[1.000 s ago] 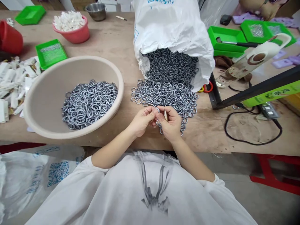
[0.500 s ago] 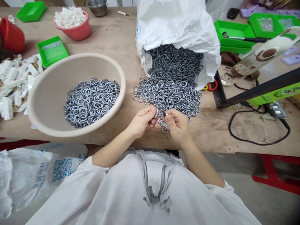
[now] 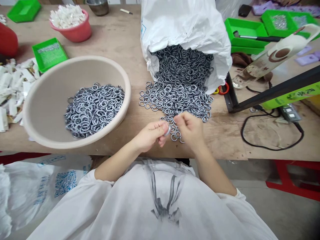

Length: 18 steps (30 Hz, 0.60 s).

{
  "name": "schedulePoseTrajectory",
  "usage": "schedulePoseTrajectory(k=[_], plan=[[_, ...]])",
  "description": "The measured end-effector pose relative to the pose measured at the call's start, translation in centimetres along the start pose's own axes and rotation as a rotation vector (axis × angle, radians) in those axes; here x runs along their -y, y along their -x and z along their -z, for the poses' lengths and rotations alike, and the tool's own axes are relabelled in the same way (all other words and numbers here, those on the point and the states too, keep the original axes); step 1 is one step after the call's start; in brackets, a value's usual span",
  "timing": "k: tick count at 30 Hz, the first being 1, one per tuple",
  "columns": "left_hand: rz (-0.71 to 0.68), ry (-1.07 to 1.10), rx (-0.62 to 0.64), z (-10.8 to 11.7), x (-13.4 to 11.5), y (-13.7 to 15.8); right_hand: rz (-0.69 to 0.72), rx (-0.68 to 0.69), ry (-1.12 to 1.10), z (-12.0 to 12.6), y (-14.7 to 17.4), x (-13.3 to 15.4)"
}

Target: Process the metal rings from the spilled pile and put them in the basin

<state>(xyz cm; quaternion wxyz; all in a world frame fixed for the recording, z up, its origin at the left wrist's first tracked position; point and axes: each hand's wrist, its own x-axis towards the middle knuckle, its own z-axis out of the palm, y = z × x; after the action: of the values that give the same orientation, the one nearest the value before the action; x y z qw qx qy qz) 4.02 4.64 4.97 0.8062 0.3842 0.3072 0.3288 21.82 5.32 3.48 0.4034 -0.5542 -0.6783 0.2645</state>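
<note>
From here I see the left hand [image 3: 150, 136] pinching a ring [image 3: 168, 130] by the pile [image 3: 183, 96]. The right hand [image 3: 192, 131] is curled; I can't tell if it's pinching anything. The ring looks light, hard, maybe slippery: hold its edge.

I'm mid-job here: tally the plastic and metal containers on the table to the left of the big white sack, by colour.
Beige basin: 1
Green trays: 2
Pink bowl: 1
Red container, cut off by the picture edge: 1
Silver metal bowl: 1
Total: 6
</note>
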Motion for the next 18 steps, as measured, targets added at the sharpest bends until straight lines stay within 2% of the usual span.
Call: schedulePoseTrajectory(k=[1, 3, 7, 10, 15, 18], plan=[[0.026, -0.02, 0.041, 0.2, 0.1, 0.3, -0.065, -0.054, 0.034, 0.0, -0.5, -0.7], [0.05, -0.059, 0.051, 0.9, 0.4, 1.0, -0.124, -0.032, 0.168, -0.2, -1.5, -1.7], [0.031, -0.077, -0.102, 3.1, 1.0, 1.7, -0.087, 0.213, 0.551, -1.9, -2.4, -1.6], [0.018, -0.025, -0.224, 4.6, 1.2, 2.0, -0.07, 0.366, 0.709, -3.3, -2.7, -0.8], [0.022, 0.058, -0.347, 5.4, 1.2, 2.1, -0.101, 0.388, 0.707, -3.8, -3.3, -0.8], [-0.013, 0.053, -0.416, 5.2, 1.4, 1.5, -0.111, 0.333, 0.536, -3.4, -3.3, -1.3]])
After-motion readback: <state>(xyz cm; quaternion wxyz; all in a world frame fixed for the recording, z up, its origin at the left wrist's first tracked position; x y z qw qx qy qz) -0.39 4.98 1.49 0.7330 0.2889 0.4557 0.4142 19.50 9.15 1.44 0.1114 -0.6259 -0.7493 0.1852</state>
